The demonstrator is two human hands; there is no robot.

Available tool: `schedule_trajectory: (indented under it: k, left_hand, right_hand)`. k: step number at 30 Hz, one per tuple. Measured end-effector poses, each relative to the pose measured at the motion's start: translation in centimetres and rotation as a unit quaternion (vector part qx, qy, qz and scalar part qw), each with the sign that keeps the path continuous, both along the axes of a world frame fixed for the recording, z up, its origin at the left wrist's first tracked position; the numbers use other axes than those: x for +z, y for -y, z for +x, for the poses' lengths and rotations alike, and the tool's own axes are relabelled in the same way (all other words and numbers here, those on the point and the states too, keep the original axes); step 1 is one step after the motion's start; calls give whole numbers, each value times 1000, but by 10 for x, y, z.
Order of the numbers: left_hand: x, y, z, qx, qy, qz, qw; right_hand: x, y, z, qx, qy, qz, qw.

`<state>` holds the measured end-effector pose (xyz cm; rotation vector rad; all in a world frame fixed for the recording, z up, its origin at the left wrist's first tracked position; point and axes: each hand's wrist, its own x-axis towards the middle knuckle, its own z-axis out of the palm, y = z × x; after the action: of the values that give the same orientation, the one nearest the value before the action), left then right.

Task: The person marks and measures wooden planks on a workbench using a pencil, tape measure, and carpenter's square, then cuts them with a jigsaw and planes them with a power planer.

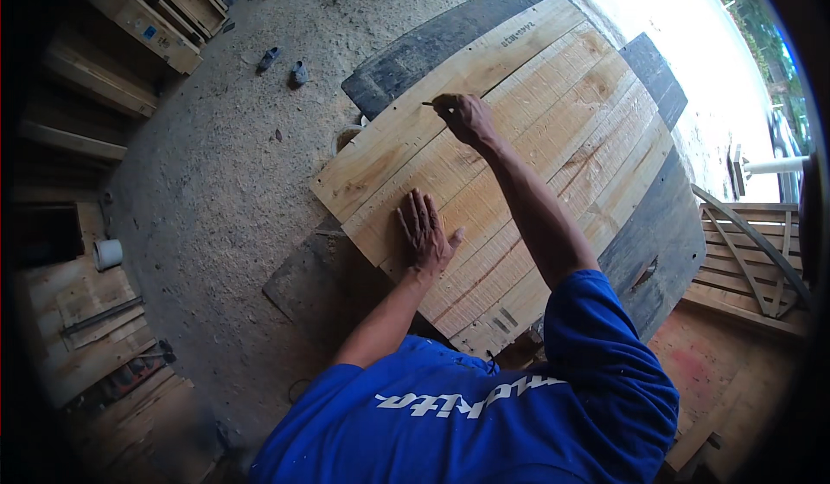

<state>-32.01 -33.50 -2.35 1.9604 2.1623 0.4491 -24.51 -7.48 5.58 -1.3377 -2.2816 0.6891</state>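
A wide panel of pale planks [553, 138] laid side by side fills the middle, tilted across a dark worn work surface [450, 38]. My left hand [424, 235] lies flat on its near left part, fingers spread, holding nothing. Farther out, my right hand [469, 121] is closed above the far left plank, by a seam. From its left side sticks a short, thin, dark rod [428, 103]; the rest is hidden in the fist, so its kind does not show. Small dark dots sit along the panel's edges.
Chips and dust cover the floor [207, 181], where a pair of dark shoes [299, 73] lies. Timber [147, 34] is stacked at the far left, with a white bucket [108, 254] nearer. At right stands a slatted wooden frame [748, 263].
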Motion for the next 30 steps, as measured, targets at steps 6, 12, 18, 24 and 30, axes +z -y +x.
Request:
schedule_trajectory:
  k: [6, 12, 18, 24, 30]
  left_hand:
    - [17, -1, -6, -21, 1, -43, 999]
    - [-35, -2, -82, 241, 51, 189, 951]
    - [-52, -23, -175, 456, 496, -16, 739]
    - [-48, -13, -177, 372, 672, -11, 641]
    - [-48, -12, -168, 383, 656, 50, 649]
  right_hand:
    - [2, 78, 159, -98, -41, -122, 987]
    - [31, 204, 338, -341, -92, -232, 906]
    - [59, 263, 422, -460, 68, -163, 870]
    - [64, 147, 327, -349, -24, -79, 933]
    - [47, -31, 176, -185, -12, -13, 983]
